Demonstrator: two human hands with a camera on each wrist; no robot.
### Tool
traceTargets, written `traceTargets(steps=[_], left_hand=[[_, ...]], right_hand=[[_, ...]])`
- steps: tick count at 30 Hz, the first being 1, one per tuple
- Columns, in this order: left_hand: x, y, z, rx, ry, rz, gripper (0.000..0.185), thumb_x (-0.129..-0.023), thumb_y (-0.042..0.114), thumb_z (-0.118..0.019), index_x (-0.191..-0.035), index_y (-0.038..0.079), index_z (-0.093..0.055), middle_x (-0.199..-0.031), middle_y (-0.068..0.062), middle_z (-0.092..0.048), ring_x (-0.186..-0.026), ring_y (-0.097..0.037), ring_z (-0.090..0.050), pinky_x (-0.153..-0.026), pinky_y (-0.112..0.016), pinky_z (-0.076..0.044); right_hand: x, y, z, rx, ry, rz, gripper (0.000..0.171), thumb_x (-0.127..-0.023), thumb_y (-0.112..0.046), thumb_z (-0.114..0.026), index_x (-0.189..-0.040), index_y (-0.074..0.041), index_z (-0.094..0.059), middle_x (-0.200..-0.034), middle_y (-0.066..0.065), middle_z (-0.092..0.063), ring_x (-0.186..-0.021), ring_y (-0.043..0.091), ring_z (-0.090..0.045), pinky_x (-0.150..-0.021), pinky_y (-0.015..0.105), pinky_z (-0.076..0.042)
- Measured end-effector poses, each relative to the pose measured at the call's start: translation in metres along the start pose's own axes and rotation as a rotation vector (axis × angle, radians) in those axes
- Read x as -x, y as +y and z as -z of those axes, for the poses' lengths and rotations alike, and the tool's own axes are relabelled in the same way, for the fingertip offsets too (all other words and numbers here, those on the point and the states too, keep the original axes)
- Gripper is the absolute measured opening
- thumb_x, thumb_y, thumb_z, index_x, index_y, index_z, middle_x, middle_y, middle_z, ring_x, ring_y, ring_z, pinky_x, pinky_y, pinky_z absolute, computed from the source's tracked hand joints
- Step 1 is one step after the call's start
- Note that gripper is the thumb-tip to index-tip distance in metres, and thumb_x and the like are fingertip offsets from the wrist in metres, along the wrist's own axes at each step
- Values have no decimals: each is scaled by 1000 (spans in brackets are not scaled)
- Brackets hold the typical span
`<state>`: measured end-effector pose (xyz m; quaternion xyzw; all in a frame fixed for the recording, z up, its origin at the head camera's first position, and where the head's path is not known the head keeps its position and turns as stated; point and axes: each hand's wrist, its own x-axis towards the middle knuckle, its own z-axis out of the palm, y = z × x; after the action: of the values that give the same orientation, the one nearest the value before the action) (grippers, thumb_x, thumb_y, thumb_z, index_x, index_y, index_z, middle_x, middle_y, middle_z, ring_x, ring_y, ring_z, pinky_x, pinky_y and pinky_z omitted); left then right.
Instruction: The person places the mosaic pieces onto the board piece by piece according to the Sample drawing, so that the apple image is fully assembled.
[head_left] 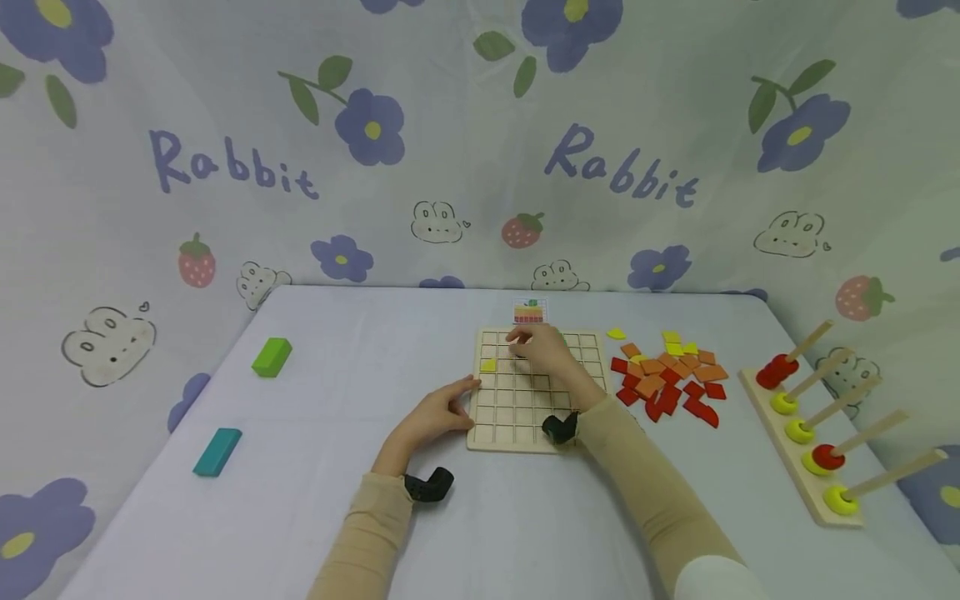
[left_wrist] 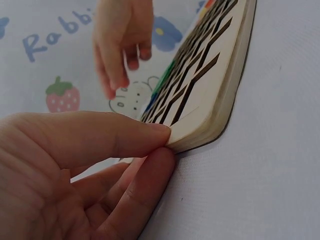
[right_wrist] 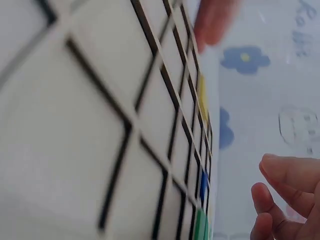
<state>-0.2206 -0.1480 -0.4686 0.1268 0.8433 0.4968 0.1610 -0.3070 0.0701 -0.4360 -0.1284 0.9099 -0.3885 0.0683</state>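
One gridded board [head_left: 504, 415] on white table [head_left: 360, 350], flowered rabbit-print cloth [head_left: 450, 167] behind.

You've got a broad lane of tablecloth [head_left: 375, 375] running between the green block [head_left: 272, 357] and the board [head_left: 517, 415], with your left hand [head_left: 437, 410] parked at the board's left edge. Over on your right, loose tiles [head_left: 650, 386] crowd close beside the board, your right forearm [head_left: 630, 458] crosses its near corner, and a peg row [head_left: 791, 447] stands beyond.

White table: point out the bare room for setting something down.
Bare: between the green block and left hand; in the foreground, between the right sleeve and peg stand. Crowded: just right of the grid board, with loose tiles.
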Motion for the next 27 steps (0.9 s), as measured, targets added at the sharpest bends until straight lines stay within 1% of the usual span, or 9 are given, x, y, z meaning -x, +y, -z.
traceTargets(steps=[6,9,12,15,18,20,22,24,27], left_hand=[[-1,2,2,-2,6,5,69,-73,0,-68,-137,6,-44,-149,-9,-30,-72,-12,-53,-68,-27,-43],[-2,1,2,-1,4,8,69,-74,0,-68,-138,6,-44,-149,-9,-29,-71,-13,-53,-67,-27,-43],[-2,1,2,3,0,1,68,-74,-1,-68,-138,6,-43,-149,-9,-29,-71,-13,-52,-66,-26,-43],[-3,-1,2,13,-3,-6,68,-75,-1,-68,-138,6,-43,-149,-10,-29,-71,-13,-52,-65,-26,-42],[-3,-3,1,21,-5,-3,68,-74,0,-68,-138,7,-44,-149,-10,-29,-71,-13,-51,-65,-26,-42],[-4,-4,0,22,-6,-1,68,-74,0,-68,-137,7,-44,-149,-10,-29,-71,-13,-51,-65,-26,-42],[-3,-5,-1,21,-7,4,68,-74,0,-69,-137,8,-44,-149,-9,-29,-71,-13,-51,-65,-25,-42],[-3,-5,-2,19,-3,8,68,-74,0,-69,-137,8,-45,-149,-9,-29,-71,-13,-51,-65,-25,-42],[-2,-2,-3,17,2,13,68,-74,0,-69,-137,9,-45,-149,-8,-30,-71,-14,-51,-65,-26,-42]], right_hand=[[8,28,40,-119,129,-73,25,-89,-16,-59,-111,-5,-64,-104,14,-58,-96,29,-50,-79,39,-40],[16,46,59,-175,198,-105,28,-90,-16,-58,-114,-3,-62,-108,17,-56,-101,31,-48,-83,42,-40],[25,68,78,-227,269,-142,31,-91,-16,-56,-118,-2,-60,-109,18,-55,-104,32,-47,-85,42,-39],[37,89,94,-250,344,-191,34,-92,-18,-55,-120,1,-58,-110,19,-54,-101,30,-47,-80,38,-39],[49,106,108,-274,411,-271,36,-92,-18,-53,-122,2,-57,-112,19,-53,-99,28,-45,-76,33,-39],[57,116,115,-276,443,-343,37,-92,-19,-53,-124,0,-56,-116,19,-53,-101,26,-45,-74,30,-38],[64,125,121,-299,461,-410,38,-92,-19,-51,-126,-2,-55,-119,17,-52,-103,26,-45,-76,28,-41],[69,133,125,-284,465,-460,39,-93,-19,-50,-127,-2,-54,-121,18,-51,-104,27,-46,-75,27,-40],[74,144,129,-242,458,-505,39,-92,-17,-49,-129,-3,-53,-121,19,-51,-102,28,-46,-73,28,-39]])
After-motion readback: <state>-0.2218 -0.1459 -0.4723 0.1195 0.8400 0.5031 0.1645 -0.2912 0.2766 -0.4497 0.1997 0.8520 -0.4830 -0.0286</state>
